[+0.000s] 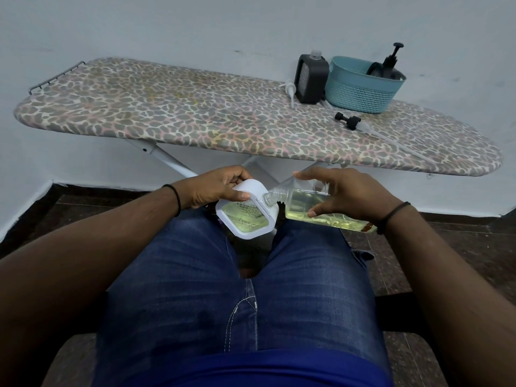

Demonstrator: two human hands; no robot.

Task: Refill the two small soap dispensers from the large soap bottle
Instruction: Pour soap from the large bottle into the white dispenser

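Seated person, head view, hands held above the lap in front of an ironing board. The left hand grasps a white dispenser, fingers curled over its upper edge and thumb pressed on its near face; the dispenser is tilted, its clear window showing pale yellow-green liquid. The right hand grasps a clear soap bottle, fingertips on its upper side and thumb on the near side; the bottle lies almost level, neck pointing toward the left hand, with yellow liquid pooled along its lower side. The bottle's uncapped threaded mouth meets the top of the white dispenser, just beside the left thumb. Both vessels sit between the two grips, over the gap between the knees.

Well beyond the right hand, on the board: a black dispenser standing upright with an open clear neck, touching or just beside a teal basket that holds a black pump head. A white pump lies just left of the black dispenser; a black pump with tube lies in front of the basket
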